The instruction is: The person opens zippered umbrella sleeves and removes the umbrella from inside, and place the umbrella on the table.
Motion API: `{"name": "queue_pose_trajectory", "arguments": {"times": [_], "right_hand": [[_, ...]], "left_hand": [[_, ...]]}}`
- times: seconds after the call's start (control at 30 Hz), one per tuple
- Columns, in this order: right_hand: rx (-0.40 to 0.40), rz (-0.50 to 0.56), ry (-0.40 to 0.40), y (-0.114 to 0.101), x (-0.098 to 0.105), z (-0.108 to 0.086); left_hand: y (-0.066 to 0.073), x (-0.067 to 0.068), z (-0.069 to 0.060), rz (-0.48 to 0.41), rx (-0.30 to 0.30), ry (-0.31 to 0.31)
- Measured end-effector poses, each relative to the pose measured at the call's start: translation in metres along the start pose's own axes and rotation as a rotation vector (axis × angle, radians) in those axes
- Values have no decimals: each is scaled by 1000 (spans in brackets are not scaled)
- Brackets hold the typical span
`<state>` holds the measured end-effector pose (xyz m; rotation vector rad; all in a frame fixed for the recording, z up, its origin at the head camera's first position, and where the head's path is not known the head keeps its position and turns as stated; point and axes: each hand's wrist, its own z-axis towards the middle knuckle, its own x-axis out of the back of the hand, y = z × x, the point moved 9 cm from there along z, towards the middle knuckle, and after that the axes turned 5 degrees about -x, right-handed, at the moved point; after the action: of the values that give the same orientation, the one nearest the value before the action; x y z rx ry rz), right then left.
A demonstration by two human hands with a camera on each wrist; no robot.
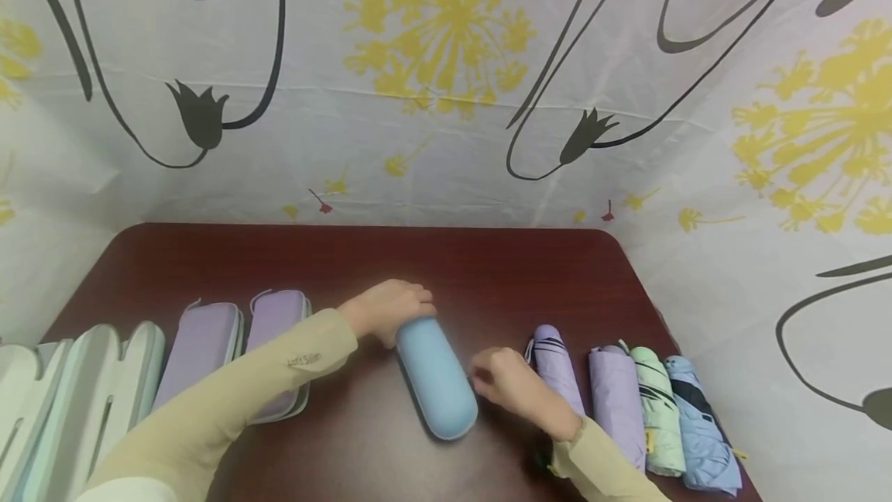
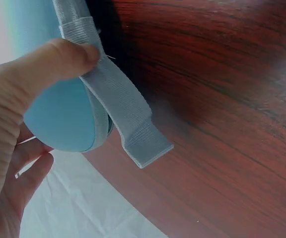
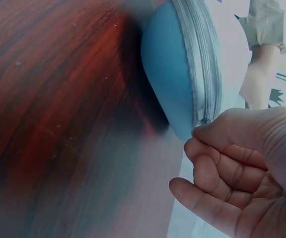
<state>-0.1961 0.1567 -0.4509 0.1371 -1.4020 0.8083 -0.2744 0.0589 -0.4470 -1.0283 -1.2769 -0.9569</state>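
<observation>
A light blue zippered case (image 1: 435, 378) lies slanted on the table, its rounded end toward me. My left hand (image 1: 393, 308) holds the far end. In the left wrist view, the thumb presses a grey fabric strap (image 2: 120, 94) against the case's side, and the strap's loose end sticks out. At the case's right side, my right hand (image 1: 512, 382) has thumb and index finger pinched together. The right wrist view shows that pinch at the slider on the grey zipper (image 3: 200, 59); the pull itself is hidden by the fingertips. The case looks zipped along the visible stretch.
Two lilac cases (image 1: 202, 339) and several pale green and white cases (image 1: 90, 401) lie at the left. Folded umbrellas line the right side: lilac (image 1: 557, 366), another lilac (image 1: 616, 405), green (image 1: 658, 417) and blue (image 1: 704, 440). A patterned curtain (image 1: 446, 161) hangs behind the table.
</observation>
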Motion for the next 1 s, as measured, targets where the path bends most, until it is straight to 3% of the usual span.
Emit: {"name": "queue_pose_trajectory", "arguments": {"times": [0.27,0.53,0.77,1.0], "right_hand": [[20,9,3,1,4,-5],[35,-18,30,0,12,-12],[-56,-74,84,11,13,-17],[-148,-88,135,18,18,-18]], "left_hand": [[-5,1,-10,-7,41,17],[-20,-1,-27,-72,157,23],[-30,-4,-37,-143,260,29],[-32,-7,-41,-167,321,28]]}}
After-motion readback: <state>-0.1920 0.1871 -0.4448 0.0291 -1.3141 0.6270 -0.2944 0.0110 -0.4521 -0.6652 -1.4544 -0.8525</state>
